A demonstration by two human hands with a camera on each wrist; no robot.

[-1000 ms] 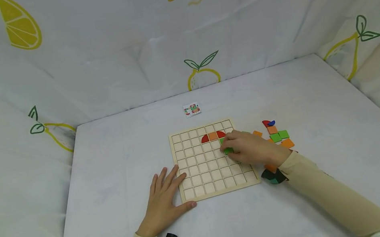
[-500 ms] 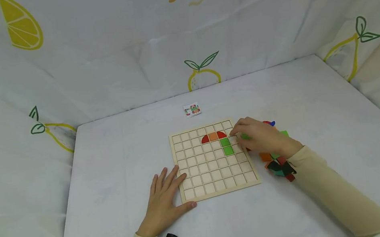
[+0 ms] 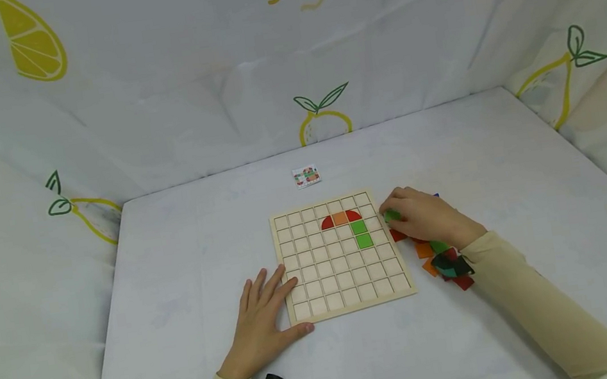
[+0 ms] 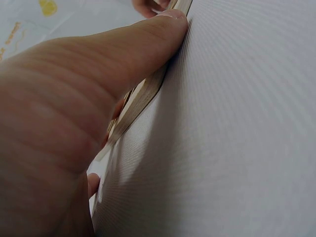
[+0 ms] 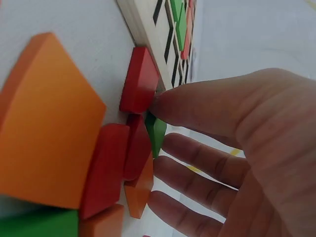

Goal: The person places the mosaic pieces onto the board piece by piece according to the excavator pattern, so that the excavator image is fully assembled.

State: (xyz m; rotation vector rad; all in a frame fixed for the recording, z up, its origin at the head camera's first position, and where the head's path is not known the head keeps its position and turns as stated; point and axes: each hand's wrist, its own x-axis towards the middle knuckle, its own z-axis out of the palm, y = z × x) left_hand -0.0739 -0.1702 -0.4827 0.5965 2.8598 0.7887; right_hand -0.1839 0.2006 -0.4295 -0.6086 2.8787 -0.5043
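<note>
My left hand (image 3: 258, 325) rests with spread fingers at the near left corner of a square wooden grid board (image 3: 317, 288), some fingertips on its edge. In the left wrist view, the thumb (image 4: 148, 42) lies against the board's side. Past the board's right edge, my right hand (image 3: 426, 217) pinches a green square tile (image 3: 392, 216) between thumb and fingers; the tile (image 5: 157, 132) is partly covered in the right wrist view. Set in the board are two red quarter-round tiles (image 3: 353, 215), an orange square tile (image 3: 340, 218) between them, and two green square tiles (image 3: 364, 240).
Loose tiles, including an orange one (image 5: 47, 128) and a red one (image 5: 140, 81), lie right of the board, partly beneath my right hand and wrist. A small pattern card (image 3: 306, 176) lies behind the board. A printed cloth backdrop (image 3: 208, 93) rises at the table's back.
My right hand has drawn back from the board's green tiles to the loose tiles on the right, its fingers now closed about a green one. The left hand has stayed still.
</note>
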